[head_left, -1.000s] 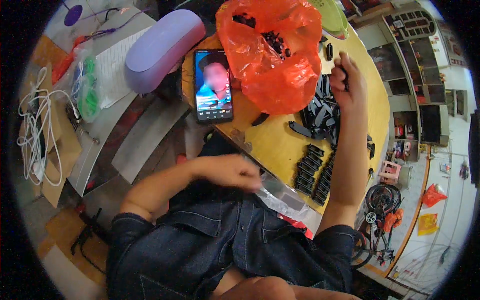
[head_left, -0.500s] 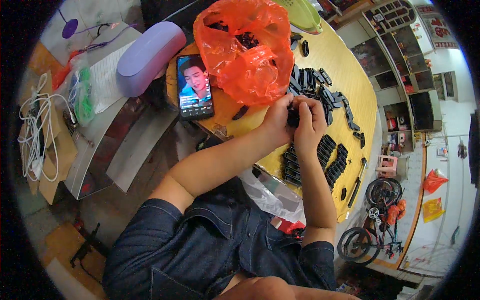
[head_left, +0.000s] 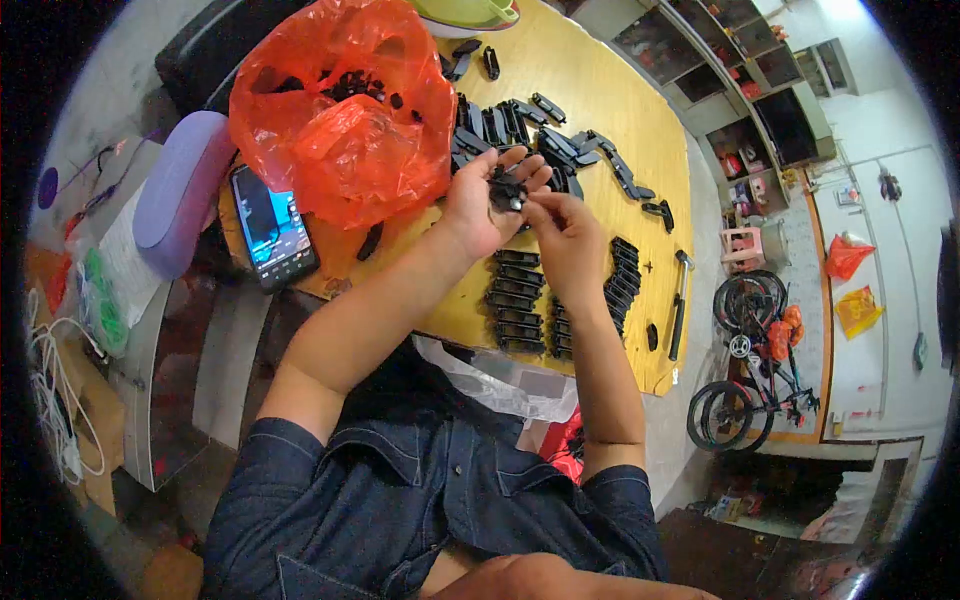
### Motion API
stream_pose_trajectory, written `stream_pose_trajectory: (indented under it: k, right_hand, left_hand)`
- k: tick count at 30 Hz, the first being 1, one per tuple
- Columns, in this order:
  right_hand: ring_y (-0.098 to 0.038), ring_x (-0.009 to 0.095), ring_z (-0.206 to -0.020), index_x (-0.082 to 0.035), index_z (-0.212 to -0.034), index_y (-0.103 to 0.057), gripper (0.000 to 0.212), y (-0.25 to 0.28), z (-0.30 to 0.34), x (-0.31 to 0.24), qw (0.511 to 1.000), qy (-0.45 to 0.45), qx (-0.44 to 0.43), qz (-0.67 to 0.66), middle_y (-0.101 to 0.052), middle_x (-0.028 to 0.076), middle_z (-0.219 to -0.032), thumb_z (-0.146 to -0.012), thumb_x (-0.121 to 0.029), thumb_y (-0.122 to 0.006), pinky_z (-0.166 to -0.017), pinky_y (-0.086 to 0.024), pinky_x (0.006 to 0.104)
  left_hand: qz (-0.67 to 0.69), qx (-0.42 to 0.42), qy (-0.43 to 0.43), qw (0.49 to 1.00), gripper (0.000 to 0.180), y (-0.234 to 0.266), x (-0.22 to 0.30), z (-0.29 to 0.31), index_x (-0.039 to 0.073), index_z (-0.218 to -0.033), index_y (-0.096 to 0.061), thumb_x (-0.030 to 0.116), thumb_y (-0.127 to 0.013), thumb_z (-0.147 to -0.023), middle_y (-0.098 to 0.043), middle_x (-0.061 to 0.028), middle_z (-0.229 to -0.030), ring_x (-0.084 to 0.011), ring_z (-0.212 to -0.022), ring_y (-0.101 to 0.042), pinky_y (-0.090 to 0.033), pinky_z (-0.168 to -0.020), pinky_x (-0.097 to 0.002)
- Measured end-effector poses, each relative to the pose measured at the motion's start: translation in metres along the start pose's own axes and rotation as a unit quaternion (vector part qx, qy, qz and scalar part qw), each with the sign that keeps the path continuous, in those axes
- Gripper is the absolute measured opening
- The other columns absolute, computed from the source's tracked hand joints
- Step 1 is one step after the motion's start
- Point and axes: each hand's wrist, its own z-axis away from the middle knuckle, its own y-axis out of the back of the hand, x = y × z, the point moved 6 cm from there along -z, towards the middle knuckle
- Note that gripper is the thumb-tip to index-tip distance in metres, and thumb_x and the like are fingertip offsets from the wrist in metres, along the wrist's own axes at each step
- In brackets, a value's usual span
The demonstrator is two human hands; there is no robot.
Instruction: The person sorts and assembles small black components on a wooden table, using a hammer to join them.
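Both hands up over the round yellow wooden desk [head_left: 600, 110], working one small black plastic part [head_left: 507, 190]. My left hand [head_left: 478, 205] cups it from the left, fingers [head_left: 528, 175] curled loosely around it, thumb side underneath; the part sits in the crook of those fingers, not flat on the desk. My right hand [head_left: 565, 240] comes in just right of it and below, fingertips [head_left: 530, 207] pinched closed on the part's near edge, touching the left-hand fingers. So both sets of fingers are closed on the same piece; can't tell which one carries the weight. Directly beyond the hands: loose pile of long black plastic clips [head_left: 540, 130], scattered, some overlapping. Below the hands, near me: neat stacked rows of the same black clips [head_left: 518, 305], a second row [head_left: 622, 285] to the right. Crumpled orange plastic bag [head_left: 340, 120] left of my left hand, more black pieces inside it. Black smartphone [head_left: 275, 240], screen lit, lying at the desk's left edge beside a lilac oblong hard case [head_left: 180, 190]. Black-handled slim tool [head_left: 678, 320] at the right edge, well apart from the hands.
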Motion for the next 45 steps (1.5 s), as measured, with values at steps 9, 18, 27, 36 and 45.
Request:
stream_pose_trajectory:
  k: [9,18,27,36,45]
  right_hand:
    - [-0.057,0.033,-0.078,-0.003,-0.087,-0.061,0.014,-0.001,-0.005,-0.004,0.942,0.140,-0.025,0.303,-0.058,0.015,-0.083,-0.079,-0.014,-0.062,-0.068,-0.047,0.0394]
    - [-0.060,0.030,-0.071,-0.010,-0.094,-0.064,0.015,-0.012,-0.008,-0.010,0.925,0.132,0.014,0.355,-0.060,0.012,-0.083,-0.081,-0.016,-0.060,-0.061,-0.048,0.0374]
    - [-0.062,0.015,-0.066,-0.004,-0.098,-0.063,0.015,-0.010,-0.020,0.024,0.995,0.087,0.046,0.003,-0.066,0.008,-0.085,-0.084,-0.009,-0.059,-0.055,-0.049,0.0254]
    - [-0.061,0.015,-0.065,-0.004,-0.095,-0.063,0.013,0.009,-0.013,0.037,0.996,0.055,0.047,-0.056,-0.064,0.007,-0.082,-0.083,-0.005,-0.058,-0.052,-0.046,0.0245]
    - [-0.061,0.024,-0.070,-0.013,-0.092,-0.063,0.014,0.005,0.000,0.007,0.890,0.251,0.058,0.375,-0.060,0.005,-0.084,-0.078,-0.012,-0.062,-0.057,-0.049,0.0342]
  left_hand:
    - [-0.034,0.004,0.014,0.999,0.028,0.011,-0.023,-0.034,0.002,-0.097,-0.055,0.025,-0.039,-0.092,-0.063,-0.0168,-0.096,-0.0315,-0.091,-0.060,-0.048,-0.083,-0.0424]
    - [-0.009,0.001,0.038,0.999,0.030,0.014,-0.021,-0.034,0.004,-0.098,-0.053,0.027,-0.035,-0.094,-0.063,-0.0154,-0.096,-0.0305,-0.094,-0.060,-0.047,-0.085,-0.0425]
    - [-0.074,0.045,0.029,0.996,0.029,0.020,-0.017,-0.029,0.008,-0.098,-0.054,0.031,-0.038,-0.093,-0.062,-0.0113,-0.096,-0.0265,-0.090,-0.060,-0.049,-0.078,-0.0390]
    - [-0.037,0.060,0.069,0.995,0.025,0.026,-0.028,-0.032,0.008,-0.097,-0.057,0.028,-0.041,-0.092,-0.061,-0.0063,-0.086,-0.0240,-0.077,-0.057,-0.048,-0.071,-0.0383]
    - [-0.194,0.051,0.067,0.977,0.022,0.026,-0.029,-0.022,0.008,-0.095,-0.059,0.024,-0.043,-0.092,-0.063,-0.0065,-0.091,-0.0196,-0.088,-0.058,-0.048,-0.077,-0.0367]
